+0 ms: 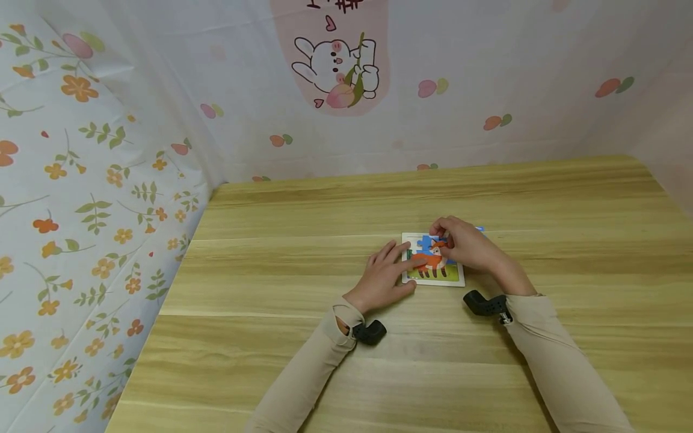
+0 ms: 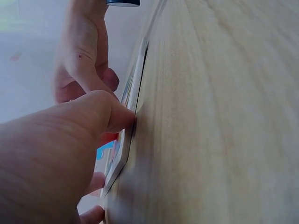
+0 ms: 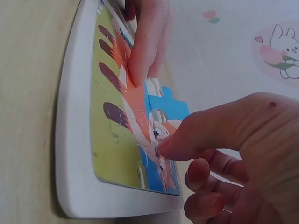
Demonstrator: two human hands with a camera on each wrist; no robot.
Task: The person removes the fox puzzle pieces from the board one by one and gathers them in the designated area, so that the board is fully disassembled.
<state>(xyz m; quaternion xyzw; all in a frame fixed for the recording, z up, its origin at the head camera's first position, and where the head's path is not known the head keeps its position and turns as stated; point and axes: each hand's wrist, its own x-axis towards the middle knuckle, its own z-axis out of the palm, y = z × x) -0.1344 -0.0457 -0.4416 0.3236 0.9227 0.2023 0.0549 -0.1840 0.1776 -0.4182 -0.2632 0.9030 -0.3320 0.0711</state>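
Observation:
A jigsaw puzzle of an orange fox in a white tray (image 1: 436, 283) lies on the table. My left hand (image 1: 381, 279) spreads over its left side, index finger on the fox's body and thumb at the near edge. In the right wrist view, my right hand (image 3: 233, 154) has its thumb on the fox-head puzzle piece (image 3: 157, 134), fingers curled behind, seeming to pinch it; the fingers hide part of the piece. A blue puzzle piece (image 3: 170, 106) sits beside the head, with bare white tray near it.
Past the right hand, a small blue piece (image 1: 479, 228) shows on the wooden table (image 1: 303, 240). Each wrist wears a black camera mount (image 1: 370, 332). Printed cloth (image 1: 243, 78) hangs behind the table and along its left side.

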